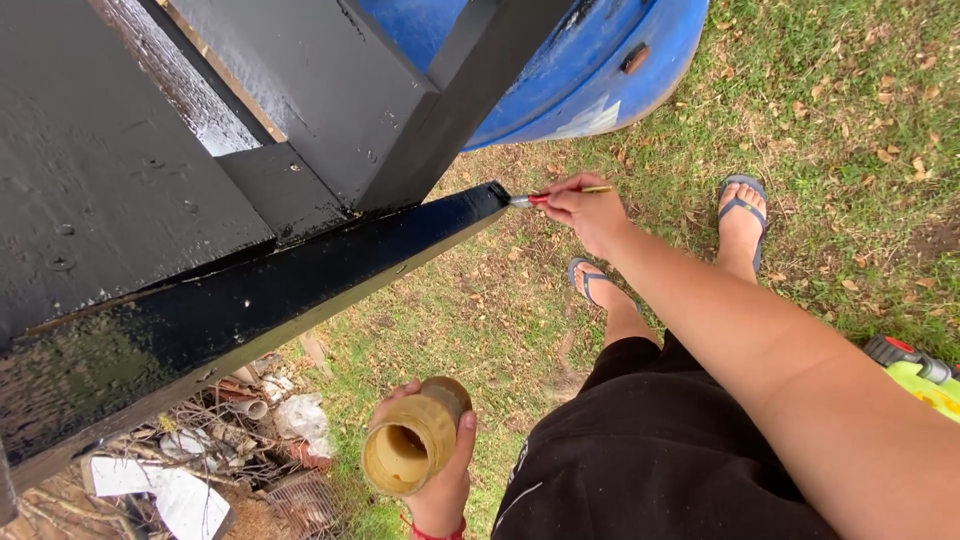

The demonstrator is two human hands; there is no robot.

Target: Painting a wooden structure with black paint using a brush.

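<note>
Outdoors, a thin paintbrush (560, 194) is pinched between the fingers of the right hand (592, 213), which is closed around its red and yellow handle. The bristles are laid against the far end of a long wooden beam (300, 285) that has been coated in glossy black paint. That beam runs diagonally from the lower left of the view up toward the brush, and it is joined to a larger black-painted wooden frame (300, 90) filling the upper left. A yellowish jar (413, 440) is gripped in the left hand (440, 480), the fingers wrapped around its side and its open mouth turned toward the camera; it is held low, below the beam and well apart from the brush. A red band is seen at the left wrist. Behind the frame a blue barrel (600, 70) is partly shown. Black shorts (640, 450) and sandalled feet are seen on grass (850, 100) scattered with dry leaves. Scrap paper and debris (200, 460) are heaped under the beam at lower left, and a green and red tool (915, 375) is cut off at the right edge.
</note>
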